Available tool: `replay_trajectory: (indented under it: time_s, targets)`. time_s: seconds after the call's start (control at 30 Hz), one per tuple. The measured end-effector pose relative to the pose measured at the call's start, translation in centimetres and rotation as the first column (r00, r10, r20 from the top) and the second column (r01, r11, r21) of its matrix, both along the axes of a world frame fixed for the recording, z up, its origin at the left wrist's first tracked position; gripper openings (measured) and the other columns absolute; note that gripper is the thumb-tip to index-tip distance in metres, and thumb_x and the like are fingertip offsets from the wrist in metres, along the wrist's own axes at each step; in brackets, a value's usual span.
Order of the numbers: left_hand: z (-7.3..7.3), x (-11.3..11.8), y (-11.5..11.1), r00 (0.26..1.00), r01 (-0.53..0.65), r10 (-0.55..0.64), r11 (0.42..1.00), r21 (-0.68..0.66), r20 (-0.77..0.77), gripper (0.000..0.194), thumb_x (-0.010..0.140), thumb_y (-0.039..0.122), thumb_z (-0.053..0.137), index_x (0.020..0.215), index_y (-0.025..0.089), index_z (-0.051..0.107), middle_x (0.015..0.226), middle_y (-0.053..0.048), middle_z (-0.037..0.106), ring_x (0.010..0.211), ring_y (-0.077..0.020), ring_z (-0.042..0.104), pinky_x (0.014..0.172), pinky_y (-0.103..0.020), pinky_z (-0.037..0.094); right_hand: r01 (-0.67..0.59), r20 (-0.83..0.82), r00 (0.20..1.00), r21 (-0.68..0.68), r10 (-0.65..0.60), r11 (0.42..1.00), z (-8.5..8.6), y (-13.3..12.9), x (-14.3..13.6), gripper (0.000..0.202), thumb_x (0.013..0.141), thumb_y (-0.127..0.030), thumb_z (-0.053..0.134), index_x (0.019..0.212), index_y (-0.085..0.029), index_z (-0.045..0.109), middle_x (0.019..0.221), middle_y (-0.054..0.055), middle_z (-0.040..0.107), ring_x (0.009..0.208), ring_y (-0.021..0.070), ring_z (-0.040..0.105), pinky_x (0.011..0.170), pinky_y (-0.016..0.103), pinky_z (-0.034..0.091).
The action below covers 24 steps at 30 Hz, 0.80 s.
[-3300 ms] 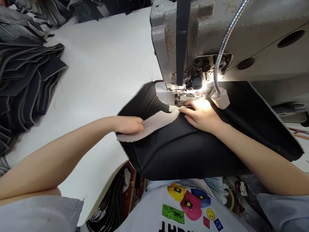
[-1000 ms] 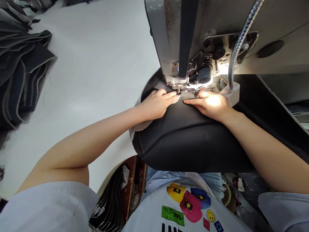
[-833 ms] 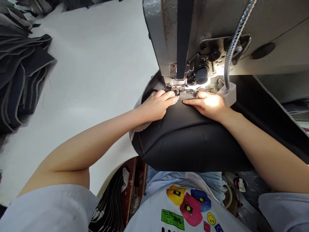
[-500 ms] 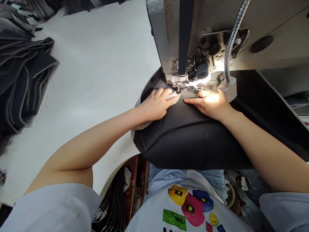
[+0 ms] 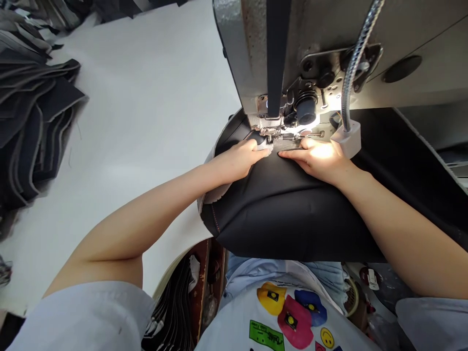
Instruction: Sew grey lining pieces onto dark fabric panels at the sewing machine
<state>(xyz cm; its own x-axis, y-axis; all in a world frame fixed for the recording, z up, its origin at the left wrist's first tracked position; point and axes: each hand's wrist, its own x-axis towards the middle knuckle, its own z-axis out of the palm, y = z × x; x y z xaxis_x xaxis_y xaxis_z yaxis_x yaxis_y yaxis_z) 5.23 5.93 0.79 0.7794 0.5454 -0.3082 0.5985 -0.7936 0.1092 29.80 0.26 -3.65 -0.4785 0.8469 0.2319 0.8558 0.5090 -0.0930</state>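
Note:
A large black sheet of material [image 5: 292,219] with a pale backing lies under the head of a sewing machine [image 5: 252,63]. Just left of the presser foot [image 5: 269,139], my left hand [image 5: 243,158] pinches the folded pale edge of the material [image 5: 263,145], fingers curled and thumb pointing at the foot. My right hand [image 5: 316,158] rests on the black sheet right of the foot, index finger stretched toward it and the other fingers partly bent. A lit white lamp [image 5: 349,139] hangs over that hand.
Stacks of dark cut pieces [image 5: 40,122] lie at the left on the white table [image 5: 146,87]. More dark pieces [image 5: 171,302] stand below the table edge by a brown wooden frame [image 5: 200,287]. The lamp's metal gooseneck [image 5: 356,58] crosses the machine's front.
My left hand's fingers have curled in more beside the foot, and the hand sits slightly lower and more to the left. My right hand is almost unmoved. The view has shifted slightly.

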Motion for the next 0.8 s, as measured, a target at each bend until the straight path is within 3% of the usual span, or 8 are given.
replay_trajectory:
  time_s: [0.27, 0.4, 0.5, 0.57, 0.63, 0.67, 0.73, 0.8]
  targets:
    - [0.2, 2.2, 0.0, 0.996, -0.03, 0.03, 1.0, 0.004, 0.079, 0.047, 0.086, -0.001, 0.036, 0.124, 0.011, 0.061, 0.106, -0.011, 0.059, 0.096, -0.0209, 0.058, 0.086, -0.028, 0.047, 0.047, -0.073, 0.996, -0.066, -0.052, 0.997, -1.5, 1.5, -0.6, 0.035, 0.098, -0.039, 0.046, 0.121, -0.026, 0.07, 0.117, 0.009, 0.067, 0.095, 0.0223, 0.063, 0.09, 0.042, 0.049]
    - [0.0, 3.1, 0.5, 0.996, -0.078, 0.079, 0.996, -0.033, 0.043, 0.045, 0.086, -0.001, 0.035, 0.118, 0.009, 0.064, 0.103, -0.012, 0.06, 0.096, -0.0224, 0.058, 0.086, -0.031, 0.048, 0.077, -0.025, 0.996, -0.126, -0.081, 0.989, -0.9, 1.3, -1.1, 0.036, 0.096, -0.031, 0.047, 0.124, -0.028, 0.069, 0.121, 0.008, 0.065, 0.102, 0.026, 0.06, 0.093, 0.047, 0.047]
    - [0.5, 3.4, -0.2, 0.981, -0.148, 0.159, 0.984, -0.095, 0.114, 0.044, 0.087, 0.001, 0.033, 0.117, 0.006, 0.065, 0.1, -0.015, 0.059, 0.094, -0.0244, 0.058, 0.088, -0.037, 0.048, 0.068, 0.012, 0.998, -0.187, -0.067, 0.98, -0.2, 1.1, -1.2, 0.041, 0.097, -0.026, 0.041, 0.13, -0.027, 0.065, 0.123, 0.012, 0.063, 0.101, 0.0279, 0.059, 0.088, 0.046, 0.048]
    - [1.3, 2.3, -2.4, 0.968, -0.132, 0.161, 0.979, -0.152, 0.195, 0.043, 0.089, 0.004, 0.034, 0.121, 0.007, 0.063, 0.106, -0.016, 0.058, 0.098, -0.0243, 0.058, 0.093, -0.038, 0.048, 0.073, 0.015, 0.997, -0.195, -0.071, 0.978, 0.0, 0.9, -1.2, 0.041, 0.098, -0.026, 0.04, 0.131, -0.027, 0.064, 0.122, 0.013, 0.062, 0.102, 0.0293, 0.058, 0.088, 0.046, 0.047]
    - [1.9, -0.5, -6.3, 0.956, -0.065, 0.14, 0.958, -0.278, 0.258, 0.041, 0.092, 0.012, 0.038, 0.125, 0.015, 0.062, 0.114, -0.013, 0.059, 0.106, -0.0207, 0.058, 0.099, -0.033, 0.047, 0.083, 0.01, 0.997, -0.187, -0.083, 0.979, 0.1, 0.9, -1.2, 0.041, 0.098, -0.027, 0.041, 0.131, -0.027, 0.064, 0.122, 0.013, 0.062, 0.105, 0.0303, 0.056, 0.092, 0.048, 0.045]
    - [1.9, -2.3, -8.6, 0.945, -0.017, 0.153, 0.906, -0.423, 0.289, 0.038, 0.094, 0.018, 0.041, 0.125, 0.019, 0.063, 0.119, -0.011, 0.059, 0.11, -0.0188, 0.058, 0.101, -0.03, 0.046, 0.088, 0.009, 0.996, -0.188, -0.088, 0.978, 0.0, 0.9, -1.2, 0.04, 0.098, -0.026, 0.041, 0.131, -0.027, 0.065, 0.123, 0.013, 0.062, 0.107, 0.0306, 0.056, 0.093, 0.048, 0.044]
    - [0.7, -6.5, -13.3, 0.91, -0.156, 0.363, 0.75, -0.643, 0.203, 0.031, 0.095, 0.038, 0.046, 0.112, 0.027, 0.07, 0.112, -0.006, 0.066, 0.107, -0.018, 0.062, 0.097, -0.027, 0.05, 0.09, 0.012, 0.996, -0.198, -0.089, 0.976, 0.0, 0.9, -1.3, 0.041, 0.098, -0.025, 0.041, 0.131, -0.027, 0.064, 0.124, 0.013, 0.061, 0.108, 0.0307, 0.056, 0.094, 0.048, 0.044]
    - [-1.6, -10.0, -17.0, 0.906, -0.241, 0.409, 0.709, -0.663, 0.107, 0.038, 0.091, 0.05, 0.052, 0.115, 0.027, 0.068, 0.112, -0.007, 0.068, 0.107, -0.0227, 0.064, 0.096, -0.035, 0.053, 0.089, 0.016, 0.996, -0.202, -0.087, 0.975, 0.0, 0.9, -1.3, 0.041, 0.096, -0.024, 0.042, 0.131, -0.026, 0.064, 0.125, 0.013, 0.06, 0.109, 0.0314, 0.057, 0.093, 0.046, 0.046]
